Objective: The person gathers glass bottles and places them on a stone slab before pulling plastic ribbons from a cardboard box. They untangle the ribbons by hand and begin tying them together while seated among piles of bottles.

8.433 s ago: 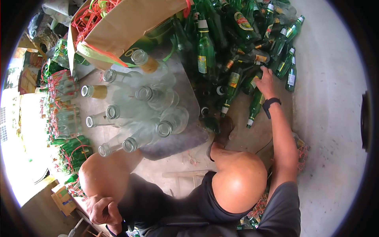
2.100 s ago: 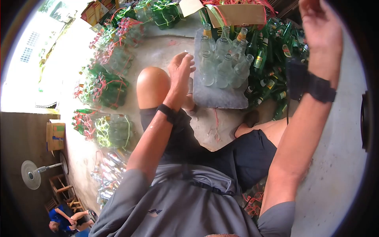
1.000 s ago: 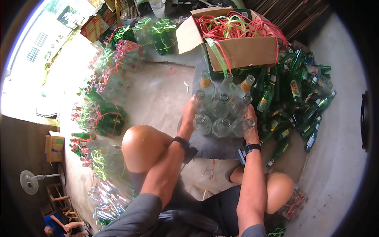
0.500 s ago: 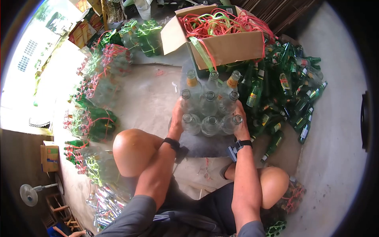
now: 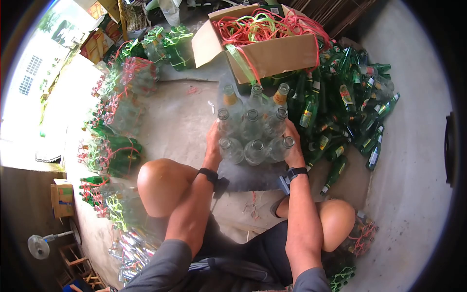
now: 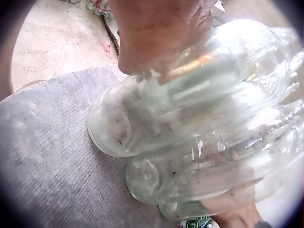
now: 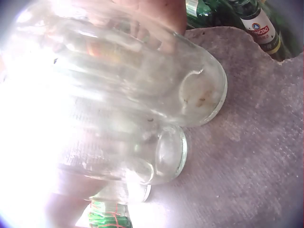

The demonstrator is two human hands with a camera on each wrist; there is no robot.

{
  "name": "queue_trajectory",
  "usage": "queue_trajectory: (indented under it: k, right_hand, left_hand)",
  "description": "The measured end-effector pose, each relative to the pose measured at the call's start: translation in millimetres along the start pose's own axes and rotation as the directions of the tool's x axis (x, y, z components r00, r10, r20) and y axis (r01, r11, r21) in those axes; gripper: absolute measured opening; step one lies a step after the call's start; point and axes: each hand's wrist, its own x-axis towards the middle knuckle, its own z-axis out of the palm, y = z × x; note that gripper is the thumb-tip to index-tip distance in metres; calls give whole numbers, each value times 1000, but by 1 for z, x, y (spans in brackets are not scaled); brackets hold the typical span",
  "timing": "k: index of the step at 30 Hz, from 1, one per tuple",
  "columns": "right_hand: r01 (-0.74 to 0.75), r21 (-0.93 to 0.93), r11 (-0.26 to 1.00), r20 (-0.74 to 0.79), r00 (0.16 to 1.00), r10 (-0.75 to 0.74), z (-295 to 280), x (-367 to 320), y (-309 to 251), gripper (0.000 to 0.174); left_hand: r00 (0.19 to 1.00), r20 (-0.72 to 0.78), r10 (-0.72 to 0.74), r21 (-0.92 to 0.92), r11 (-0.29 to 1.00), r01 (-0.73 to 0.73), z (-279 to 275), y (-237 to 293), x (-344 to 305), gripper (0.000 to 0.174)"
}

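Note:
Several clear glass bottles (image 5: 250, 131) stand upright in a tight block on a grey mat (image 5: 245, 177). My left hand (image 5: 212, 141) presses the block's left side, its fingers curved round an outer bottle (image 6: 190, 109). My right hand (image 5: 293, 146) clasps the right side the same way, fingers round the end bottle (image 7: 142, 80). The left wrist view shows my left hand (image 6: 156, 33) lying over the glass, with the bottle bases on the mat (image 6: 47, 152). Glare washes out much of the right wrist view.
A cardboard box (image 5: 272, 51) full of red and green bands stands just behind the block. A heap of loose green bottles (image 5: 350, 107) lies to the right. Tied bundles of bottles (image 5: 121, 107) line the left. My knees flank the mat on bare concrete floor (image 5: 175, 126).
Over the last second both hands have stayed clasped on the block's sides. Two seconds ago they were raised in the air. The view has tilted slightly, and the block looks drawn a little tighter.

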Motion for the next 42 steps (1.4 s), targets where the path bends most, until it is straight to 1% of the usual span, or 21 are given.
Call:
queue_trajectory:
  k: [2,4,7,9,10,12,13,15,17,18,22,24,27,28,30,31,33,36,37,39,42]
  right_hand:
    - [-90,14,996,-55,994,91,-11,3,12,47]
    - [-54,15,998,-63,997,55,-5,-2,5,46]
    - [6,125,992,-43,999,-1,-15,-4,19,46]
    - [-35,175,984,-99,994,53,-17,-7,22,60]
    - [-35,174,984,-94,994,52,-18,-7,19,60]
    - [-35,63,997,-309,950,53,-16,-7,8,50]
    - [-38,64,997,-304,951,56,-12,-8,-2,50]
    - [53,95,994,-496,869,1,-5,-6,-28,39]
    - [174,-12,985,-511,846,-155,7,-4,-66,35]
    - [167,-15,986,-533,833,-149,11,3,-85,32]
    - [251,-182,951,-363,882,-302,60,5,-168,22]
    - [289,-385,876,-22,946,-322,83,10,-193,18]
    - [345,-578,740,212,939,-272,113,24,-209,18]
    - [341,-580,739,219,940,-262,120,28,-210,18]
    - [420,-735,533,349,907,-234,132,42,-213,20]
    - [420,-738,528,354,907,-227,136,48,-211,20]
    - [539,-776,327,496,842,-211,145,60,-203,26]
    - [626,-739,250,609,779,-151,152,80,-186,30]
    - [629,-737,247,613,776,-149,152,85,-179,30]
    - [682,-732,-3,678,728,-104,150,97,-168,32]
    - [651,-751,-114,660,745,-95,147,108,-153,33]
  left_hand:
    - [999,-42,19,53,998,-17,-9,-2,3,37]
    - [995,-47,91,235,969,-77,-3,4,-3,39]
    - [994,-65,90,82,993,-85,0,13,-14,42]
    - [986,-114,123,130,986,-108,2,21,-20,44]
    - [976,-157,154,179,976,-125,5,27,-23,45]
    - [965,-209,159,113,984,-137,14,41,-26,45]
    - [954,-257,155,49,988,-147,18,51,-29,45]
    - [945,-273,183,43,983,-178,26,74,-34,41]
    - [934,-287,211,32,977,-210,38,102,-41,38]
    - [933,-251,259,17,964,-264,43,119,-48,37]
    - [932,-191,308,-49,945,-323,72,183,-70,35]
    - [932,-118,343,-93,931,-354,82,206,-82,34]
    - [941,-34,336,-161,928,-337,84,218,-80,32]
    - [942,-45,332,-164,928,-335,83,218,-80,32]
    - [945,-26,327,-184,927,-326,83,217,-78,30]
    - [946,-33,323,-191,927,-323,84,216,-79,30]
    - [967,-91,236,-250,935,-252,85,214,-80,30]
    - [967,-65,245,-280,926,-253,89,212,-78,30]
    - [965,-36,261,-287,922,-260,91,213,-77,30]
    - [971,-72,228,-284,928,-240,96,213,-76,28]
    - [975,-68,213,-345,912,-224,102,215,-79,21]
